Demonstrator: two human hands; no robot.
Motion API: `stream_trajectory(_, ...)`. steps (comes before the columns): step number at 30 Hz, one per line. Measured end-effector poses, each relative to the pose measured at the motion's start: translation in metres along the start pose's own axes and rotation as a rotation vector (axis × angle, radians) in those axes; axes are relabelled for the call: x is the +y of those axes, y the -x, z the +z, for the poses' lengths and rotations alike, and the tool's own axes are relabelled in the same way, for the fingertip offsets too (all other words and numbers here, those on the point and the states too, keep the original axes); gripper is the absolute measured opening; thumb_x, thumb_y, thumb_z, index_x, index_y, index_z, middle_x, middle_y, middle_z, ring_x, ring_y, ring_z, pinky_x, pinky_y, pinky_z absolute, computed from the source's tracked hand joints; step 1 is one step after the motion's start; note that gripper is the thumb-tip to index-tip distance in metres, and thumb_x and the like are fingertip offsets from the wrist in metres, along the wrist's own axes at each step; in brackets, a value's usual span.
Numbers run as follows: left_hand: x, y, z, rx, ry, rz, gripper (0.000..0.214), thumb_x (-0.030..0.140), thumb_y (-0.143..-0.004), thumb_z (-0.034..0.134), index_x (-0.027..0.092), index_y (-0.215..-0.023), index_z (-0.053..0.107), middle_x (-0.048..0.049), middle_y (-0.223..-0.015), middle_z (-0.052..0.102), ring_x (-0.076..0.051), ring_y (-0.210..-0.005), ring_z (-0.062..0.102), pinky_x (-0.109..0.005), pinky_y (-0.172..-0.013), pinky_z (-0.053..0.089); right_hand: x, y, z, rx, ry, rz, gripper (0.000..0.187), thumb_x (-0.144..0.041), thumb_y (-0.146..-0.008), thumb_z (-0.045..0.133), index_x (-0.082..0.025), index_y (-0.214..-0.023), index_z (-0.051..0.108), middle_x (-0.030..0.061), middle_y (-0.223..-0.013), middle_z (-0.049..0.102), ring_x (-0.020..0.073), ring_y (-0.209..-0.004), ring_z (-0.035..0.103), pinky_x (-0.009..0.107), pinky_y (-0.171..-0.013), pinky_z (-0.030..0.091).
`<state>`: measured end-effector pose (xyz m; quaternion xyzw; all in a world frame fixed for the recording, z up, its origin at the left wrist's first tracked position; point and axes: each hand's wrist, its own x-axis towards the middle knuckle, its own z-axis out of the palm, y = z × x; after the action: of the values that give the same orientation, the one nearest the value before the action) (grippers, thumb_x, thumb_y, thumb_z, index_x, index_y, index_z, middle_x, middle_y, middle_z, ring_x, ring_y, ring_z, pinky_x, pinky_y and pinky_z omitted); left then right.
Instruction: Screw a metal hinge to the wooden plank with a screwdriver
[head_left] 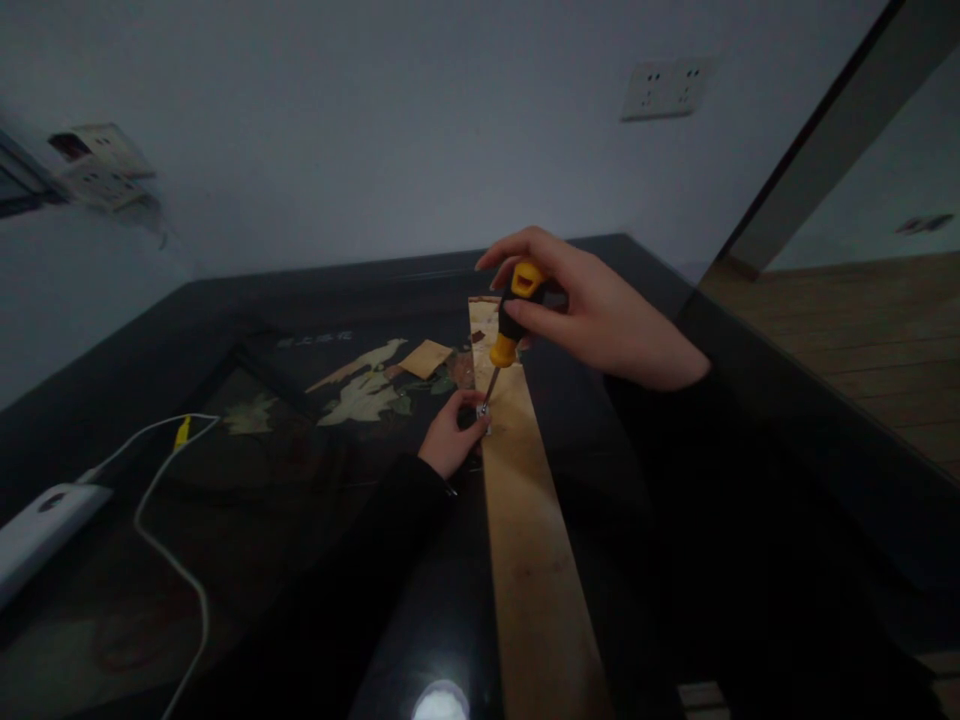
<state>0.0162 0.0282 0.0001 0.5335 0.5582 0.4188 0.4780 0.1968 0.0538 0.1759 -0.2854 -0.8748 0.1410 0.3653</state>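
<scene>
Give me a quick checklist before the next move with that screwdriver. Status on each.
1. Right hand on the screwdriver: ok, fingers around the yellow-and-black handle.
2. Left hand at the small light piece by the plank's left edge: ok, thumb and finger are at it.
3. Tip seated: cannot tell, too small and dim.
4. Shaft upright: not ok, it leans, handle to the right in the view.
5. Plank secured: cannot tell, no clamp shows but the near end leaves the picture.
6. White cable away from both hands: ok, off to the left.
</scene>
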Motion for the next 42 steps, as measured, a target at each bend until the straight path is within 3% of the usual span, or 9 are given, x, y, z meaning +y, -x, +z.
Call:
stream_trajectory(3, 0.003, 0.001, 0.001, 0.013, 0.021, -0.031, 0.035, 0.024, -0.073, 0.066, 0.017, -0.106, 0.055, -0.0063, -0.105, 0.057, -0.009, -0.061, 0.057, -0.019, -0.043, 0.049, 0.002, -0.002, 0.007, 0.080, 0.103, 0.039, 0.016, -0.025, -0.084, 0.056, -0.022, -0.100, 0.056, 0.0037, -0.097, 0.059, 0.0199, -0.090, 0.055, 0.035, -0.079, 0.045)
stream_trajectory(6, 0.005, 0.002, 0.001, 0.020, 0.024, -0.027, 0.035, 0.024, -0.071, 0.068, 0.017, -0.104, 0.056, -0.0062, -0.105, 0.058, -0.010, -0.064, 0.058, -0.019, -0.045, 0.049, 0.006, -0.004, 0.016, 0.124, 0.214, 0.105, 0.017, -0.035, -0.086, 0.054, -0.021, -0.096, 0.057, 0.0057, -0.096, 0.058, 0.0223, -0.091, 0.055, 0.038, -0.080, 0.045)
stream_trajectory(13, 0.007, 0.003, 0.000, 0.010, -0.009, -0.029, 0.033, 0.021, -0.073, 0.065, 0.017, -0.104, 0.055, -0.0069, -0.106, 0.058, -0.011, -0.065, 0.058, -0.019, -0.045, 0.049, 0.011, -0.002, 0.005, 0.023, 0.015, -0.036, 0.033, -0.018, -0.087, 0.046, -0.023, -0.119, 0.050, 0.0056, -0.113, 0.058, 0.0197, -0.100, 0.054, 0.037, -0.085, 0.045)
stream_trajectory(20, 0.006, 0.002, 0.000, 0.016, 0.001, -0.016, 0.033, 0.022, -0.072, 0.066, 0.017, -0.103, 0.056, -0.0060, -0.104, 0.057, -0.011, -0.068, 0.058, -0.017, -0.045, 0.049, 0.009, -0.004, 0.011, 0.114, 0.185, 0.084, 0.015, -0.033, -0.086, 0.055, -0.022, -0.095, 0.059, 0.0049, -0.094, 0.060, 0.0212, -0.089, 0.054, 0.038, -0.082, 0.044)
stream_trajectory(28, 0.008, 0.003, 0.001, 0.000, 0.031, -0.046, 0.034, 0.022, -0.073, 0.066, 0.017, -0.105, 0.055, -0.0062, -0.107, 0.057, -0.010, -0.066, 0.058, -0.018, -0.044, 0.050, 0.006, -0.001, -0.002, -0.005, 0.033, 0.010, 0.030, -0.019, -0.087, 0.049, -0.024, -0.116, 0.054, 0.0047, -0.108, 0.061, 0.0193, -0.094, 0.056, 0.035, -0.080, 0.045)
stream_trajectory(32, 0.009, 0.004, 0.001, 0.004, 0.007, -0.034, 0.030, 0.020, -0.076, 0.062, 0.016, -0.104, 0.054, -0.0071, -0.105, 0.056, -0.013, -0.071, 0.059, -0.018, -0.042, 0.050, 0.007, -0.002, 0.005, 0.112, 0.170, 0.088, 0.017, -0.033, -0.085, 0.057, -0.023, -0.099, 0.059, 0.0044, -0.094, 0.061, 0.0206, -0.087, 0.056, 0.036, -0.079, 0.044)
stream_trajectory(35, 0.009, 0.004, 0.001, 0.010, 0.004, -0.024, 0.029, 0.019, -0.075, 0.063, 0.016, -0.103, 0.054, -0.0070, -0.104, 0.056, -0.014, -0.075, 0.059, -0.017, -0.042, 0.050, 0.010, -0.004, 0.013, 0.160, 0.267, 0.142, 0.021, -0.042, -0.085, 0.056, -0.021, -0.088, 0.059, 0.0052, -0.088, 0.059, 0.0219, -0.086, 0.054, 0.037, -0.079, 0.042)
stream_trajectory(38, 0.011, 0.004, 0.002, 0.010, 0.017, -0.031, 0.030, 0.019, -0.075, 0.063, 0.016, -0.103, 0.054, -0.0070, -0.105, 0.056, -0.013, -0.072, 0.059, -0.017, -0.042, 0.049, 0.012, -0.004, 0.013, 0.139, 0.198, 0.116, 0.020, -0.039, -0.087, 0.052, -0.020, -0.093, 0.058, 0.0046, -0.089, 0.059, 0.0202, -0.086, 0.054, 0.036, -0.079, 0.043)
stream_trajectory(42, 0.013, 0.005, 0.002, 0.012, 0.035, -0.055, 0.031, 0.019, -0.074, 0.064, 0.016, -0.103, 0.055, -0.0065, -0.105, 0.056, -0.011, -0.068, 0.058, -0.017, -0.042, 0.049, 0.010, 0.000, -0.001, -0.020, -0.063, 0.057, 0.023, -0.023, -0.086, 0.051, -0.020, -0.109, 0.053, 0.0051, -0.103, 0.060, 0.0171, -0.087, 0.055, 0.032, -0.074, 0.046)
